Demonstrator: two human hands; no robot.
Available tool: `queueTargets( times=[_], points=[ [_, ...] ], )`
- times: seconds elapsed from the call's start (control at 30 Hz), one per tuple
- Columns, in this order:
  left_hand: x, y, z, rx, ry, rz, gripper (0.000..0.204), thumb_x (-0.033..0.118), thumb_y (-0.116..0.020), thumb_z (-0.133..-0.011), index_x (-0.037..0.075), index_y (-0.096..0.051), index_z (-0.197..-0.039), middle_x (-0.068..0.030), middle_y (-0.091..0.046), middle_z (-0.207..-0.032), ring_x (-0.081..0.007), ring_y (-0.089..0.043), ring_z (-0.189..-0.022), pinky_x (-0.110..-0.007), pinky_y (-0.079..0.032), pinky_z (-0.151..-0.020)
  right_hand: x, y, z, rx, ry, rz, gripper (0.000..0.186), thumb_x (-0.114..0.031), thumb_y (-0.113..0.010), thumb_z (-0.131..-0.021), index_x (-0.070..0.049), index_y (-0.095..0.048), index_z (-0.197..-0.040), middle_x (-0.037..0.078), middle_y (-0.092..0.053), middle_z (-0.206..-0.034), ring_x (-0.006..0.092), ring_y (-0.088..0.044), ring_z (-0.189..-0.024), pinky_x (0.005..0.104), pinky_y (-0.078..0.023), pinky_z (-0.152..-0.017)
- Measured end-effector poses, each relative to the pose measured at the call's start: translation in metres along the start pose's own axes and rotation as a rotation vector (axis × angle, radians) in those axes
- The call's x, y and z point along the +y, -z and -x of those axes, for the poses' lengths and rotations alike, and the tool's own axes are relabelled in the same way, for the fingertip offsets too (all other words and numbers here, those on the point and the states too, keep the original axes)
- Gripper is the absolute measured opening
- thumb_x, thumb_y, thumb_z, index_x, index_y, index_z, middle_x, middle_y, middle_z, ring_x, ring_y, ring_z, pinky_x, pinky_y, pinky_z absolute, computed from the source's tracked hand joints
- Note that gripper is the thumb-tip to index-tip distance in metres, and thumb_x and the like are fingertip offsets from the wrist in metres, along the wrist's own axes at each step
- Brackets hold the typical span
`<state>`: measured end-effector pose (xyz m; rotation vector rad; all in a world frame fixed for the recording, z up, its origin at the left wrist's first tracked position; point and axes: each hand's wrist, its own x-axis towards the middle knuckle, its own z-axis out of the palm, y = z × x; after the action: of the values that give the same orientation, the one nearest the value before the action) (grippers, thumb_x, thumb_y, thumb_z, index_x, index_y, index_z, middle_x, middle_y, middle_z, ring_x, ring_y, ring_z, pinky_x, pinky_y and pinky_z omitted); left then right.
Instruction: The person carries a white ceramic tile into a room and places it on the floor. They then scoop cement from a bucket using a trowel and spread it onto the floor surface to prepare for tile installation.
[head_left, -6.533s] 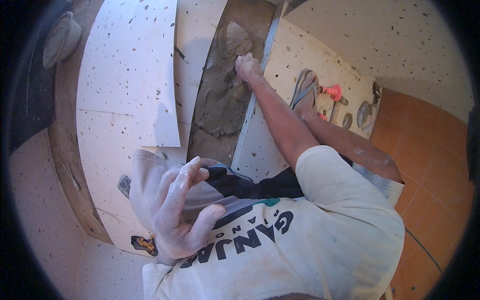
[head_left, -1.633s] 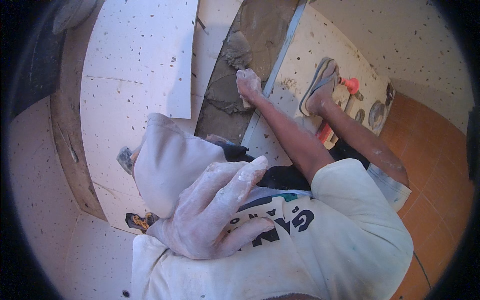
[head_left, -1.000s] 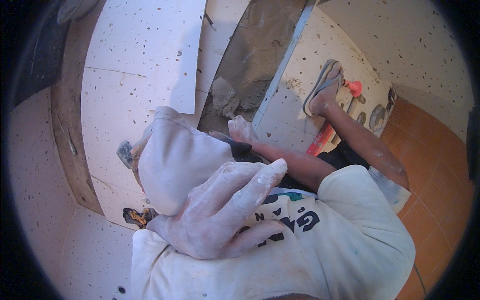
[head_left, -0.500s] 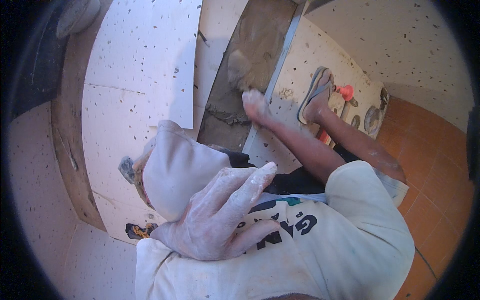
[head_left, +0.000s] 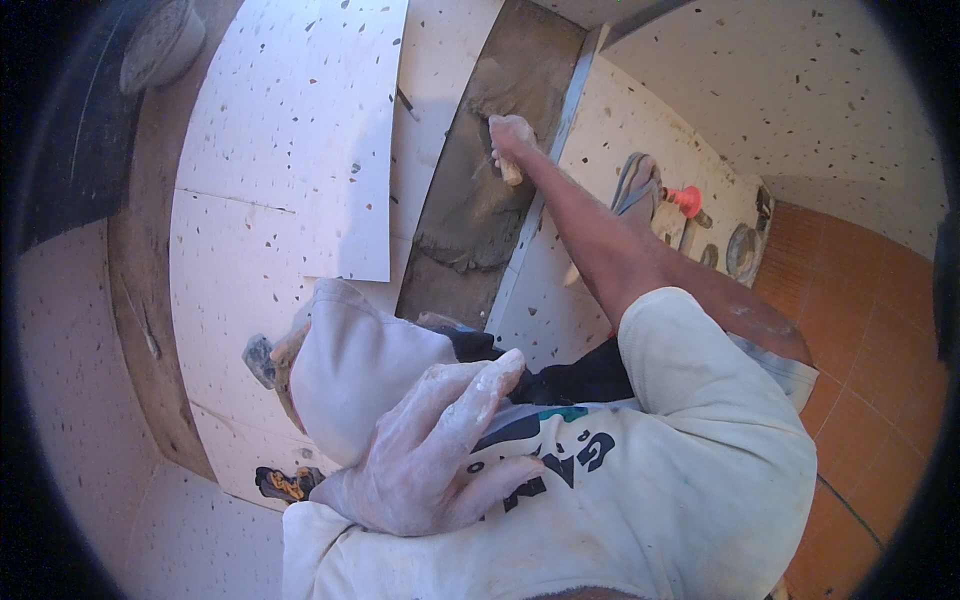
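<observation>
My right hand is closed around the wooden handle of what looks like a trowel. Its blade cannot be made out against the mortar. Beneath it runs a strip of wet grey-brown mortar, smoothed in parts, with a ragged ridge across its nearer part. My left hand, dusted white, hangs in front of my shirt and the pale cloth over my bent leg. Its fingers are stretched out with the thumb apart, and nothing is in them.
Speckled pale tiles flank the mortar on the left, with another speckled panel overlying them. A tub stands at the far left. To the right are my sandalled foot, a red-orange cone-shaped object, a round roll and orange floor tiles.
My right hand has moved farther away along the mortar, and the wooden handle now shows below it. The left hand keeps its outstretched pose. The whole view has shifted slightly.
</observation>
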<state>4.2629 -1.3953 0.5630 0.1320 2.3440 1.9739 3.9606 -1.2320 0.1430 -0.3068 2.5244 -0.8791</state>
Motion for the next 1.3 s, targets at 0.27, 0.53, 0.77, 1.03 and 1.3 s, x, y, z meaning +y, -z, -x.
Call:
queueTargets(
  times=[0.27, 0.53, 0.77, 1.03, 1.3],
  points=[
    [0.01, 0.004, -0.013, -0.051, -0.03, -0.055, 0.071, 0.02, -0.079, -0.077, -0.01, -0.046, -0.131, -0.0233, -0.058, -0.11, -0.0304, -0.063, -0.09, -0.034, -0.054, -0.074, -0.04, 0.036, 0.045, -0.301, 0.203, 0.632, 0.02, -0.014, -0.048, -0.09, -0.001, -0.063, -0.088, 0.012, -0.068, -0.07, 0.0237, -0.069, -0.062, 0.0378, -0.056, -0.057],
    [-0.01, 0.022, -0.016, 0.024, -0.231, -0.087, 0.067, 0.019, -0.076, -0.079, -0.011, -0.046, -0.131, -0.0219, -0.062, -0.107, -0.0293, -0.062, -0.092, -0.035, -0.052, -0.079, -0.034, 0.06, 0.054, -0.036, 0.082, 0.15, 0.018, -0.016, -0.047, -0.092, -0.004, -0.06, -0.086, 0.009, -0.058, -0.065, 0.0208, -0.064, -0.054, 0.0343, -0.054, -0.044],
    [-0.034, 0.026, 0.018, 0.851, -0.32, 0.662, 0.042, 0.014, -0.061, -0.092, -0.011, -0.052, -0.124, -0.0176, -0.065, -0.104, -0.0231, -0.064, -0.093, -0.039, -0.054, -0.084, -0.104, 0.121, 0.042, 0.317, 0.37, 0.546, 0.022, -0.026, -0.052, -0.086, -0.006, -0.061, -0.087, 0.016, -0.063, -0.091, 0.032, -0.063, -0.085, 0.0454, -0.05, -0.077],
    [-0.136, 0.072, 0.172, 1.636, 0.441, -0.311, 0.041, 0.015, -0.063, -0.091, -0.005, -0.054, -0.126, -0.0093, -0.061, -0.104, -0.015, -0.06, -0.094, -0.028, -0.049, -0.086, -0.249, 0.099, 0.096, -0.146, 0.4, -0.052, 0.032, -0.024, -0.058, -0.089, -0.002, -0.059, -0.113, 0.015, -0.065, -0.083, 0.0196, -0.06, -0.073, 0.0371, -0.049, -0.069],
    [-0.227, -0.022, 0.326, 1.734, 1.067, -0.444, 0.054, 0.034, -0.06, -0.092, -0.007, -0.053, -0.126, -0.0151, -0.064, -0.101, -0.0219, -0.061, -0.101, -0.034, -0.047, -0.091, -0.343, 0.027, 0.206, -0.714, 1.155, 0.401, 0.034, -0.031, -0.06, -0.089, -0.008, -0.056, -0.114, 0.017, -0.063, -0.106, 0.0373, -0.064, -0.091, 0.0447, -0.051, -0.079]
  ],
)
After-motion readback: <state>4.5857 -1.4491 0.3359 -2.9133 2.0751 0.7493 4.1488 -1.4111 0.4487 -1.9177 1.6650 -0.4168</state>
